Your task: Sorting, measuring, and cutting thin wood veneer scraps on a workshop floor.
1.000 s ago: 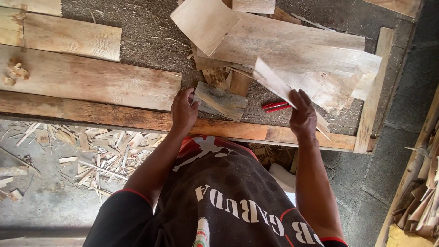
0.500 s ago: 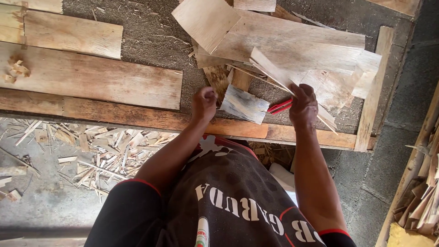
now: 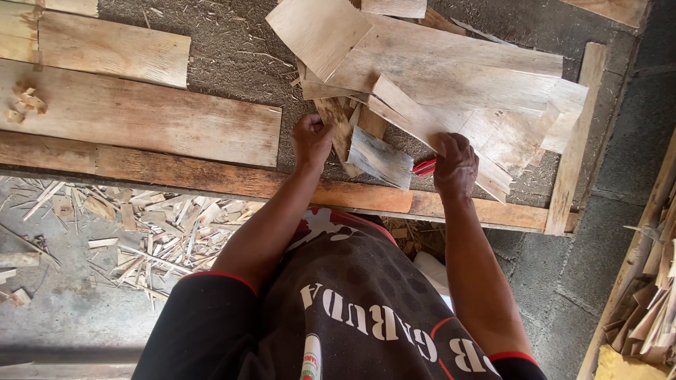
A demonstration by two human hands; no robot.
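My left hand is closed on the edge of a thin brownish veneer strip at the near edge of a heap of pale veneer sheets. My right hand grips a red-handled tool and also presses on a long pale veneer strip that slants up to the left. Between the two hands lies a small greyish piece of veneer. All of this rests on a dusty workbench with a wooden front rail.
Wide wooden planks lie on the bench at left. A wooden batten borders the bench at right. Wood splinters and offcuts litter the concrete floor below left. More veneer scraps are stacked at the far right.
My left hand has moved up and to the right, from the front rail into the veneer heap. The small greyish piece has shifted right. My right hand stays on the tool and strip.
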